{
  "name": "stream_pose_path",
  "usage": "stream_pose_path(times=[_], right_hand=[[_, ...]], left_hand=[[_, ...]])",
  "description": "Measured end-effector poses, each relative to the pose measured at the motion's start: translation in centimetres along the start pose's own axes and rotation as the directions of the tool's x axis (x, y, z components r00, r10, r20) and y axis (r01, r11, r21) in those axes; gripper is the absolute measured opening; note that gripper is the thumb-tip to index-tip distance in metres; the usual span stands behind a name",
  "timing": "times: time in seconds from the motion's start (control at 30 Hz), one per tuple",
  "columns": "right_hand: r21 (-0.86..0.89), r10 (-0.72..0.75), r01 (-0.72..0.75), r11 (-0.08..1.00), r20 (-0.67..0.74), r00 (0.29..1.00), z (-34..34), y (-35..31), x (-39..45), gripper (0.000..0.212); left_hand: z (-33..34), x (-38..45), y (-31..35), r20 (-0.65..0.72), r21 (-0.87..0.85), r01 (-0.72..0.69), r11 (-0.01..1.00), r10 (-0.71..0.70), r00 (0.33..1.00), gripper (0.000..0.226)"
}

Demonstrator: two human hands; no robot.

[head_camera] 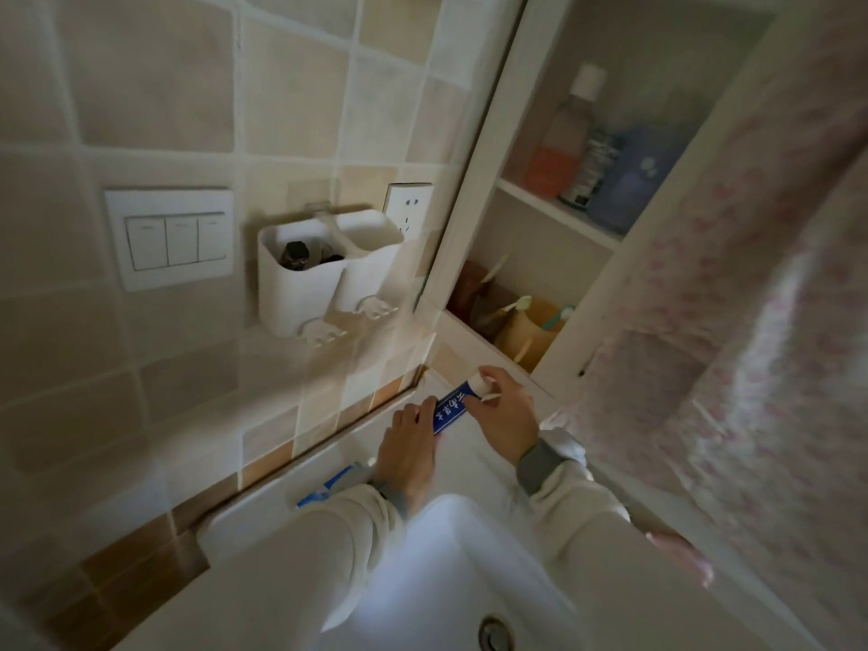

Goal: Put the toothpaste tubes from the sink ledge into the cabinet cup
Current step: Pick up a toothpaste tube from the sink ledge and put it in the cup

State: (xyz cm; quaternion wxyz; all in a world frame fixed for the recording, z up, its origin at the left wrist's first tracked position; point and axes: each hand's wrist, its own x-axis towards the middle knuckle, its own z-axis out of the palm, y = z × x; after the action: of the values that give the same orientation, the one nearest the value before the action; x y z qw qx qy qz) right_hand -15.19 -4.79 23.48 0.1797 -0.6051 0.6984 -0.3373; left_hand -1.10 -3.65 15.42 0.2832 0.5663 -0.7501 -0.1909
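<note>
Both hands hold one blue toothpaste tube (450,410) above the sink ledge (263,500): the left hand (407,455) pinches its lower part, the right hand (505,415) its cap end. A second tube (329,486) lies just behind the left wrist. Next, the tube must probably go up-right to the cabinet cup (526,338).

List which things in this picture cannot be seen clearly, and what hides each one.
- Second toothpaste tube on the sink ledge, head view: the left hand and its sleeve cover most of it.
- Blue toothpaste tube: both hands, with the right hand at its cap, hide its ends.
- Cabinet cup: blurred, contents unclear.
- Bottle labels: too blurred.
</note>
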Motion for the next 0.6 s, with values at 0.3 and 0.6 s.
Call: stream_pose_path(times=[0.3, 0.6], right_hand=[[-0.128, -0.085, 0.076, 0.989, -0.072, 0.994, -3.5, -4.6, 0.3, 0.03], [-0.47, -0.297, 0.199, 0.86, -0.142, 0.944, -10.8, -10.6, 2.3, 0.02]], left_hand=[[-2.6, 2.5, 1.6, -0.099, -0.134, -0.105, 0.985, 0.092, 0.991, 0.054], [-5.6, 7.1, 5.8, -0.251, -0.247, -0.234, 0.94, 0.171, 0.953, 0.055]])
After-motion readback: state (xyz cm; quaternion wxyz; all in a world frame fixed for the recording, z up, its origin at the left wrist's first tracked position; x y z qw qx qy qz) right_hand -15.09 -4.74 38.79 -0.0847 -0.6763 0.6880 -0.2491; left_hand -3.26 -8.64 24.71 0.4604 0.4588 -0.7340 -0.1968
